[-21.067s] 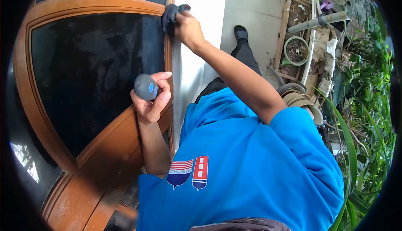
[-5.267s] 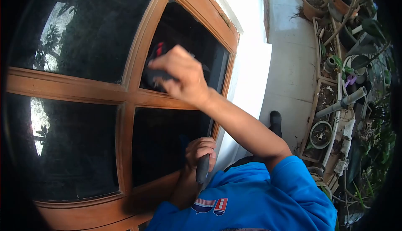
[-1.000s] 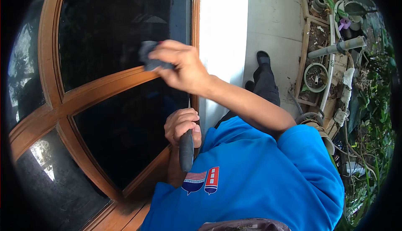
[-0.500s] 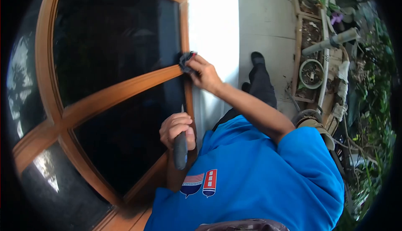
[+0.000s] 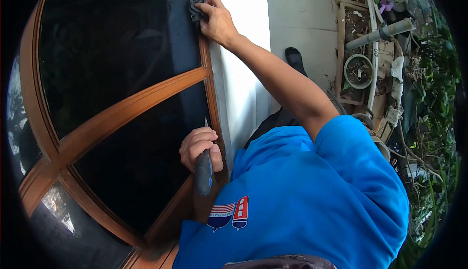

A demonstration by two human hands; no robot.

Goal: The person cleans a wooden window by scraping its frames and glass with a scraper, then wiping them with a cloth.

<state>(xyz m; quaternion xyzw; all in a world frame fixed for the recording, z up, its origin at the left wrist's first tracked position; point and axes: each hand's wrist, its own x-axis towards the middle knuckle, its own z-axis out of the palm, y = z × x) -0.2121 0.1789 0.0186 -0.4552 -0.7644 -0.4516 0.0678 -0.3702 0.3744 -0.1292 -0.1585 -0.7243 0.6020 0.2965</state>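
My right hand [image 5: 219, 24], reaching up at the end of an outstretched arm, pinches a crumpled dark grey cloth [image 5: 193, 11] with a bit of red showing by the fingers. The cloth lies against the upper right edge of the brown wooden window frame [image 5: 135, 98], beside dark glass [image 5: 117, 49]. Lower down, my left hand [image 5: 199, 148] is wrapped round a grey-handled tool [image 5: 204, 174]. A thin pointed metal blade sticks out above that fist, in front of the lower pane [image 5: 141, 166].
A white wall edge [image 5: 243, 49] runs along the frame's right side. Beyond the pale tiled floor [image 5: 307, 39] are planter boxes [image 5: 340, 49], a round pot [image 5: 347, 74], pipes [image 5: 378, 36] and leafy plants [image 5: 438, 108]. A dark shoe [image 5: 293, 57] stands on the tiles.
My right hand has moved up along the frame with the cloth, from the crossbar joint to near the top corner. My left hand stays low with the tool; the view has shifted slightly.
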